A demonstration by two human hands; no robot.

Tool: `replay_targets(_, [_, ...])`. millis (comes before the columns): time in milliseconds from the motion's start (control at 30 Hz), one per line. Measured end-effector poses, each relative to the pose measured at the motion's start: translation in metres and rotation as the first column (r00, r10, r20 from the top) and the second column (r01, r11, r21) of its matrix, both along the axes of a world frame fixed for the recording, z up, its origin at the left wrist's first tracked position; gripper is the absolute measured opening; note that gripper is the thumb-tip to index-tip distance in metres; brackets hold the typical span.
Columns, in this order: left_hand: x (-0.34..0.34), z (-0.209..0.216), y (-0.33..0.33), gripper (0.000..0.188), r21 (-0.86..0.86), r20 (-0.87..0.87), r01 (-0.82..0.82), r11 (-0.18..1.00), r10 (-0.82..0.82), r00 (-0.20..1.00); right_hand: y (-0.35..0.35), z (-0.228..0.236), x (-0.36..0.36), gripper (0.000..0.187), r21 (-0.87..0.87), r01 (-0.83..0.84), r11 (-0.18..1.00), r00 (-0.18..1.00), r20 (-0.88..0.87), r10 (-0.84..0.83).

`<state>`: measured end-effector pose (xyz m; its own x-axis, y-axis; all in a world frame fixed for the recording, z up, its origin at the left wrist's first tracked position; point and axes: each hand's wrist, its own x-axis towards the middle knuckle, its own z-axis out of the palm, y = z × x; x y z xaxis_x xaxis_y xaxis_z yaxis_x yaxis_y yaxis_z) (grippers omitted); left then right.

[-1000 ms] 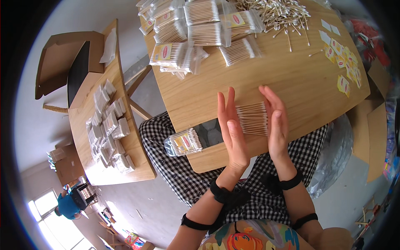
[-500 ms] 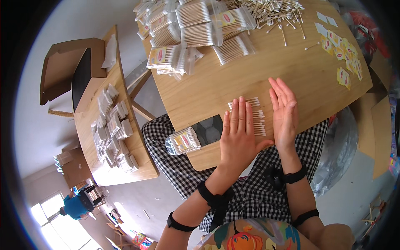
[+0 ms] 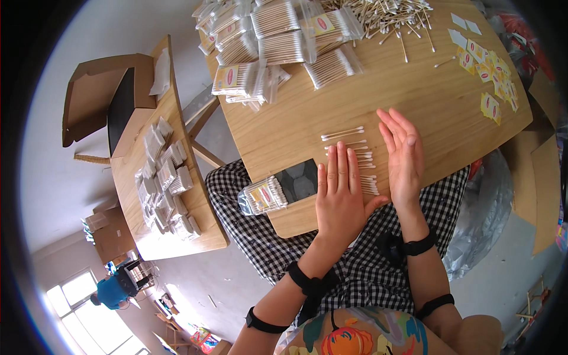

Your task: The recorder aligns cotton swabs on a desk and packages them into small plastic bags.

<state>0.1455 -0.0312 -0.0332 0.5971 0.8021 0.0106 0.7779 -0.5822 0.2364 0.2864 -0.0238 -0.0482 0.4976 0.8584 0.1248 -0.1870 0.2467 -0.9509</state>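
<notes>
A row of loose cotton swabs (image 3: 369,184) lies on the wooden table (image 3: 296,124) near its front edge. My left hand (image 3: 342,198) rests flat over their left ends, fingers straight and close together, thumb out to the right. Just right of the swabs, my right hand (image 3: 405,163) stands on edge with its palm turned left, fingers stretched and slightly bent, holding nothing. One swab (image 3: 342,134) lies beyond my left fingertips, apart from the others. Left of my left hand are a dark grey pad (image 3: 300,179) and a bag of swabs (image 3: 264,196) with a yellow card inside.
Bagged swabs (image 3: 277,47) are heaped at the far left of the table, with a loose swab pile (image 3: 387,16) beside them. Yellow cards (image 3: 490,71) lie at right. A side table (image 3: 204,228) carries several packs and an open cardboard box (image 3: 94,94). Another person (image 3: 115,291) is farther off.
The swabs farthest from me have spread apart, one now lying beyond my left fingertips. Both hands keep nearly the same pose. The whole view has shifted slightly.
</notes>
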Motion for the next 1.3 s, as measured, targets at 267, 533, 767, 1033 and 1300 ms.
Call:
replay_targets(267, [-0.002,-0.001,-0.006,0.113,0.012,-0.018,0.005,1.000,-0.004,1.000,0.000,-0.002,0.002,0.062,0.021,-0.019,1.000,1.000,-0.005,0.019])
replay_targets(533, [0.014,0.000,0.023,0.112,0.067,0.074,-0.096,0.993,0.091,0.993,0.000,0.000,0.002,0.064,0.025,0.004,1.000,0.999,-0.054,-0.003])
replay_targets(767, [0.014,0.008,0.045,0.081,-0.434,0.732,-0.079,0.897,0.403,0.549,0.001,0.009,-0.004,0.063,-0.032,0.031,0.999,0.999,-0.028,-0.031])
replay_targets(1033, [0.016,0.009,0.041,0.077,-0.549,0.833,0.027,0.835,0.544,0.105,0.014,0.012,-0.017,0.064,-0.079,-0.043,0.996,0.995,0.084,0.049])
replay_targets(1300, [0.016,0.009,0.054,0.081,-0.566,0.824,0.160,0.808,0.559,0.095,0.035,0.006,-0.010,0.067,-0.063,-0.136,0.989,0.989,0.044,0.138])
